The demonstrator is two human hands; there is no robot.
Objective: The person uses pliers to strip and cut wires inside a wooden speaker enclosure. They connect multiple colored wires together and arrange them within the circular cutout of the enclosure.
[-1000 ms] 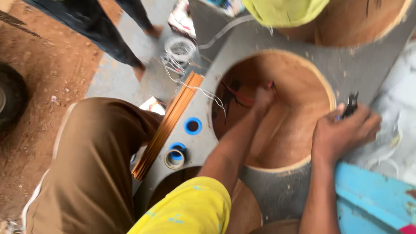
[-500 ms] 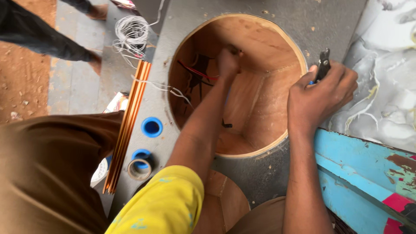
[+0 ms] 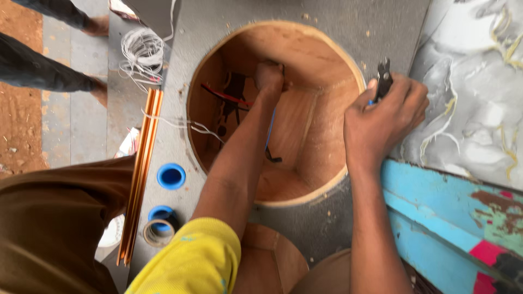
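Note:
A grey speaker box (image 3: 332, 16) lies flat with a large round hole showing its plywood inside. My left hand (image 3: 269, 75) reaches deep into the hole, fist closed near red and black wires (image 3: 224, 97); what it grips is hidden. My right hand (image 3: 384, 111) rests on the hole's right rim, shut on dark pliers (image 3: 383, 79) that stick up from the fist.
A coil of white wire (image 3: 143, 50) lies at the box's upper left. Copper-coloured strips (image 3: 140, 169) run along the left edge, beside two blue port tubes (image 3: 171, 176) and a tape roll (image 3: 158, 232). Another person's legs (image 3: 49, 71) stand at left. A painted blue board (image 3: 452, 218) is at right.
The view has swung so the hole sits more central. My left hand stays inside the box and my right hand stays on the rim with the pliers.

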